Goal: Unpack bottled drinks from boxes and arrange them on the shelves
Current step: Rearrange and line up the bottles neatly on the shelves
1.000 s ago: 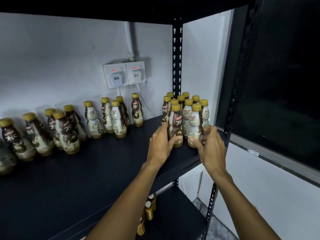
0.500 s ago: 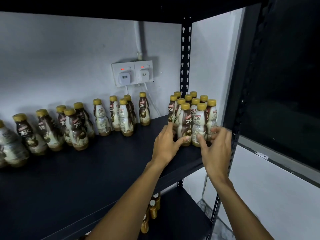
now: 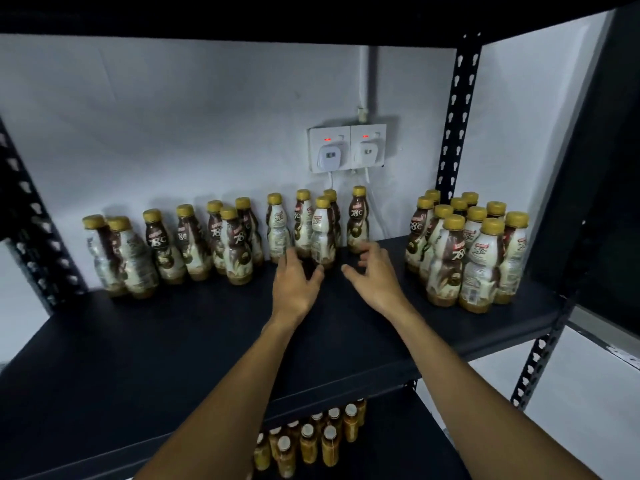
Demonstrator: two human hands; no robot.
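Head view. Both hands at frame centre, over shelf (image 3: 173,341).

Left hand (image 3: 294,285): fingers spread, uncurled, gripping nothing. Thumb at foot of front bottle (image 3: 322,237), which stands upright just beyond fingertips (contact too blurred to call).

Right hand (image 3: 375,278): fingers loose, empty. End bottle (image 3: 358,223) upright, just beyond fingertips.

Packed cluster (image 3: 467,258) well apart, frame right.

Judgement: left hand nearer front bottle; grasp needs sideways wrap round vertical axis.

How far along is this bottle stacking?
Done: a tight block of bottles stands at the right end of the shelf, and more stand on the lower shelf. In hand: nothing yet; the left hand and right hand reach, open, toward the loose bottles by the wall. Left: probably grouping that scattered row.
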